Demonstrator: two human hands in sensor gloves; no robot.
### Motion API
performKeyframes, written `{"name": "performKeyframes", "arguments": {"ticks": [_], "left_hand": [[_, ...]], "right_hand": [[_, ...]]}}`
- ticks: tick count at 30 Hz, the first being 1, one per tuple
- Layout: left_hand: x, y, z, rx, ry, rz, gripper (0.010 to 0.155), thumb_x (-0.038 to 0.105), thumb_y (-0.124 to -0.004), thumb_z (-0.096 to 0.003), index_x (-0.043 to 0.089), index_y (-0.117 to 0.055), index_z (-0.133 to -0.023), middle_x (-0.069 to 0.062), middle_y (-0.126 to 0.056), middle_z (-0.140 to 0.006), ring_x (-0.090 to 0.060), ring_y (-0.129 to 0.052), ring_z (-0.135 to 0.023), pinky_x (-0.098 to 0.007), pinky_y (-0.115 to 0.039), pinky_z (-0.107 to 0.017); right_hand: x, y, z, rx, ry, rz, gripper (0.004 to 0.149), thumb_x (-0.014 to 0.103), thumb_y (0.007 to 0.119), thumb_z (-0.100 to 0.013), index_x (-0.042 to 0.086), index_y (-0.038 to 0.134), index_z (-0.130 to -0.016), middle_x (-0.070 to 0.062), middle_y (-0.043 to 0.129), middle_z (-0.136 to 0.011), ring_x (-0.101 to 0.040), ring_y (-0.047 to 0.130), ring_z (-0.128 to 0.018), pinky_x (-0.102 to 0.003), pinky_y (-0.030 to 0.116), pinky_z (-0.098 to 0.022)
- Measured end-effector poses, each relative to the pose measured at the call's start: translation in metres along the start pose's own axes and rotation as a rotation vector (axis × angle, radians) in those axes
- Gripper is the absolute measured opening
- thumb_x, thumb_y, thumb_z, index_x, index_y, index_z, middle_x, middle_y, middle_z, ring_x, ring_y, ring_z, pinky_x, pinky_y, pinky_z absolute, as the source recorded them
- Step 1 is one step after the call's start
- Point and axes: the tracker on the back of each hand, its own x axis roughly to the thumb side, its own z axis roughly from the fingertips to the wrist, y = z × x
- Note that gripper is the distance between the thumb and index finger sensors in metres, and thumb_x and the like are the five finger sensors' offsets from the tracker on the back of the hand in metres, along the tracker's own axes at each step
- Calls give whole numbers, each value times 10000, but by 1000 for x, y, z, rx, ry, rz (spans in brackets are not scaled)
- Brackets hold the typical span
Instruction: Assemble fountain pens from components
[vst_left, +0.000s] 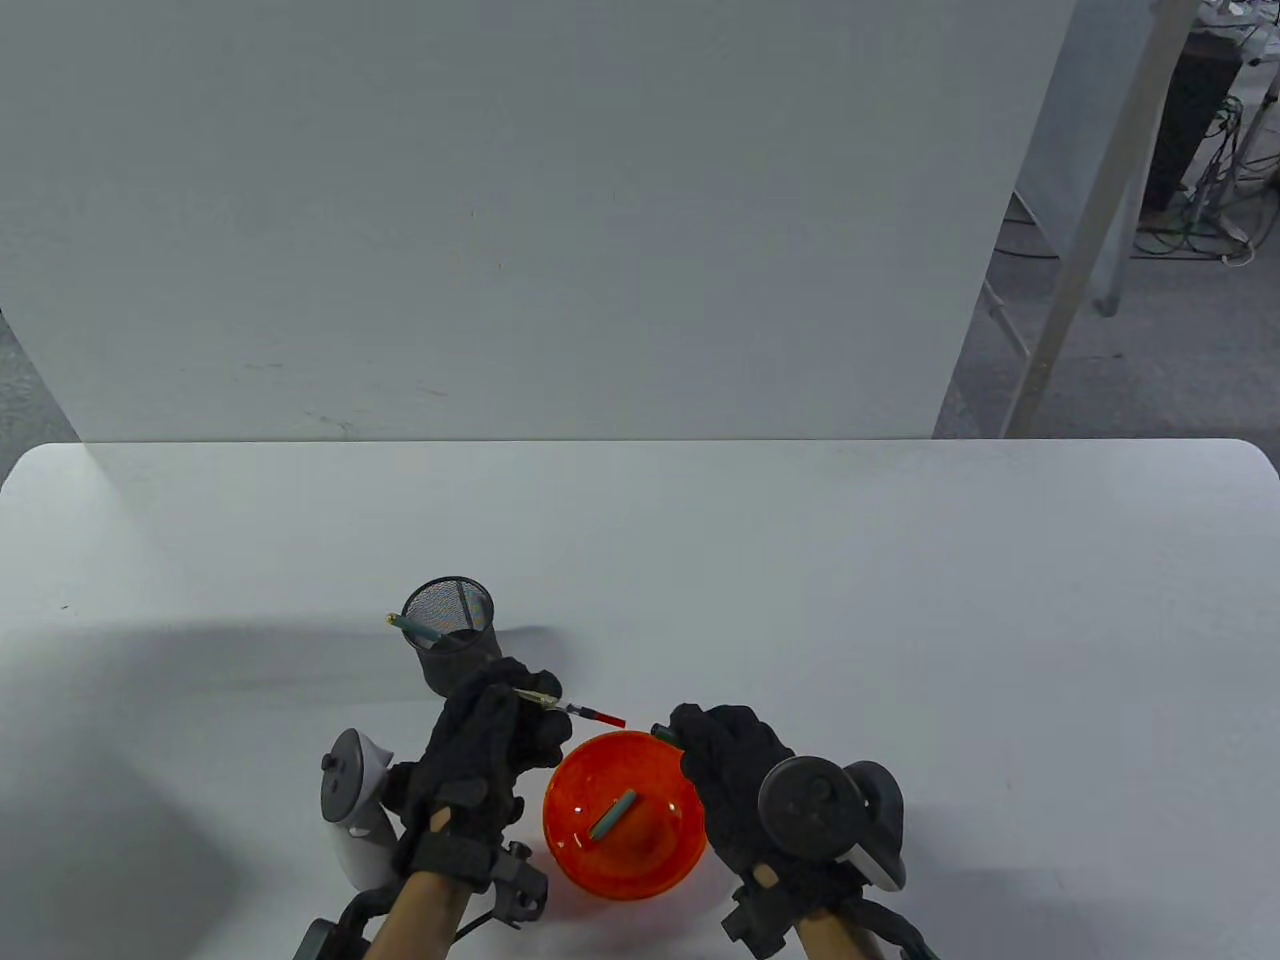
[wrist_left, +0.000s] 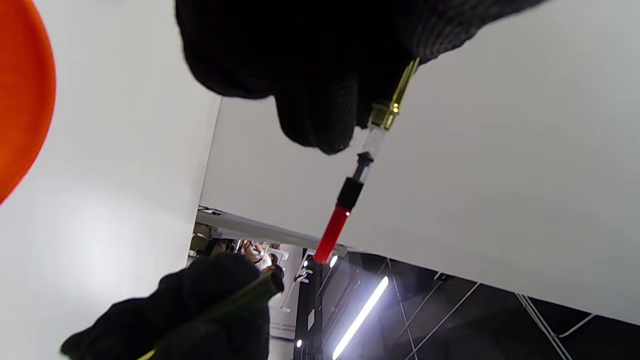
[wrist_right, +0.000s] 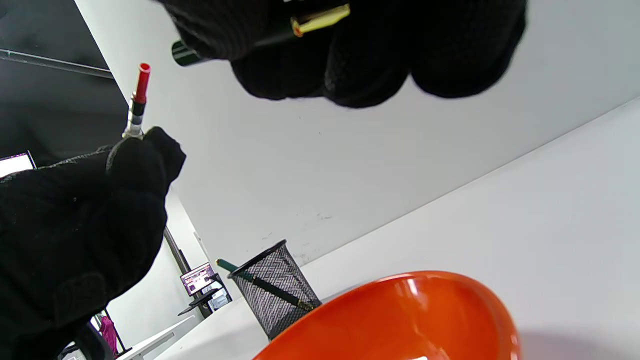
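Note:
My left hand (vst_left: 500, 735) pinches a pen's nib section with a clear converter and red end (vst_left: 590, 712), pointing right toward my right hand; it shows in the left wrist view (wrist_left: 350, 195) and the right wrist view (wrist_right: 137, 100). My right hand (vst_left: 735, 770) grips a dark green pen barrel with a gold end (wrist_right: 280, 30), its open end (vst_left: 660, 733) poking out toward the red tip, a short gap apart. It also shows in the left wrist view (wrist_left: 235, 300). An orange bowl (vst_left: 570, 840) between the hands holds one green pen part (vst_left: 612, 815).
A black mesh pen cup (vst_left: 450, 635) stands behind my left hand with a finished green pen (vst_left: 412, 628) leaning in it; it shows in the right wrist view (wrist_right: 275, 295). A white wall panel stands behind the table.

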Motion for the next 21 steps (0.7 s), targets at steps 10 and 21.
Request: {"name": "performKeyframes", "arguments": {"ticks": [10,21], "left_hand": [[-4,-3,-1,-10,22,-32,400,422,-646,-608,395,-645,-1006,-12,-858,-962,-152,-1013,-714,-392,-848,-549],[-6,-5,-1,-20,36,-61,397,418,-654,-609,396,-652,-1005,-19,-855,-968,-162,-1009,-716,-400,-844,-549]], "right_hand": [[0,2,-1,20,-19,-11,485,346,571,-571,191,658,-1022,-134,693,-933,-312,804,-695,-537,746,-545],[2,4,-1,33,-29,3,484,349,578,-576,184,658,-1024,-137,697,-929,-310,805,-695,-540,744,-547]]}}
